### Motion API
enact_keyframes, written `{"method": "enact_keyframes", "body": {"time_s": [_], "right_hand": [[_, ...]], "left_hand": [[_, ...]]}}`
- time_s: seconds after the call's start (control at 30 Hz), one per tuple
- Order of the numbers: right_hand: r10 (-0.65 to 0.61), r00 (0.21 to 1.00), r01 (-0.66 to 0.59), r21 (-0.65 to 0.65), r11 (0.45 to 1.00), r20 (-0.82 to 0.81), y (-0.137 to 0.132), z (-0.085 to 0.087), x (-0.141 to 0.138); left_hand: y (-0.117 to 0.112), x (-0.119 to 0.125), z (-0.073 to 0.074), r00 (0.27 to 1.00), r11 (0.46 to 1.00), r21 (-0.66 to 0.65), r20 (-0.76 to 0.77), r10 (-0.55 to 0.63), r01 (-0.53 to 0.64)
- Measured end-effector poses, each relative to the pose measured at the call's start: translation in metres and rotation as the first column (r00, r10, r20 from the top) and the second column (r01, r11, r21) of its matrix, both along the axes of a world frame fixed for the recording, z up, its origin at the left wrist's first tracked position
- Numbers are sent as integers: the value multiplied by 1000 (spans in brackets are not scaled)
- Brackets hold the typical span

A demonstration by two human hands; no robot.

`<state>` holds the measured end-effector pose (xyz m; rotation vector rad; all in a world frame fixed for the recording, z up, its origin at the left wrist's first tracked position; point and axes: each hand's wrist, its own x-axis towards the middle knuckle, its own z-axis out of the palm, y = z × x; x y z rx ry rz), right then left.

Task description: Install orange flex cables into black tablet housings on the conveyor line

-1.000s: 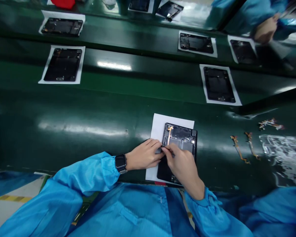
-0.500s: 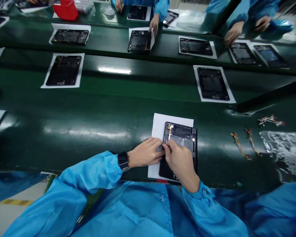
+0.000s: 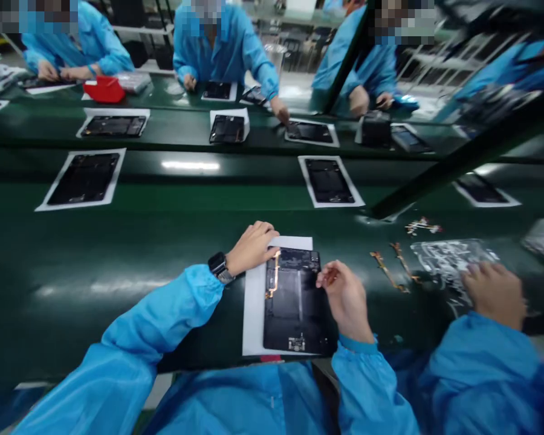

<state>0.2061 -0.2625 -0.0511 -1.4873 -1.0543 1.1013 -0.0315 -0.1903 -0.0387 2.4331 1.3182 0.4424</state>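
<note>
An opened black tablet chassis [image 3: 294, 302] lies on a white paper sheet [image 3: 254, 308] on the green belt in front of me, with an orange flex cable [image 3: 275, 277] running down its left side. My left hand [image 3: 252, 246], with a smartwatch on its wrist, rests with curled fingers on the sheet's far left corner beside the chassis. At the chassis's right edge my right hand [image 3: 344, 296] is lifted, its fingers curled and pinched together; I cannot make out what they hold.
Loose orange flex cables [image 3: 390, 269] and a clear plastic tray [image 3: 448, 260] lie to the right, where a co-worker's hand [image 3: 494, 293] rests. More chassis on paper [image 3: 84, 179] [image 3: 330, 180] ride the belts beyond. Several people in blue coats work across. A dark bar [image 3: 457, 160] slants right.
Both hands have left the spot on the chassis's left edge; the left moved up to the paper's corner, the right to the chassis's right side. The view tilted up, showing workers opposite.
</note>
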Motion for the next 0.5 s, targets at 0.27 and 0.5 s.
{"method": "enact_keyframes", "body": {"time_s": [0.27, 0.5], "right_hand": [[-177, 862, 186, 27, 982, 476, 61, -11, 114], [-93, 723, 189, -67, 980, 684, 98, -26, 183]], "left_hand": [[64, 33, -11, 981, 980, -191, -172, -87, 53], [45, 35, -10, 969, 978, -200, -224, -107, 62]]}}
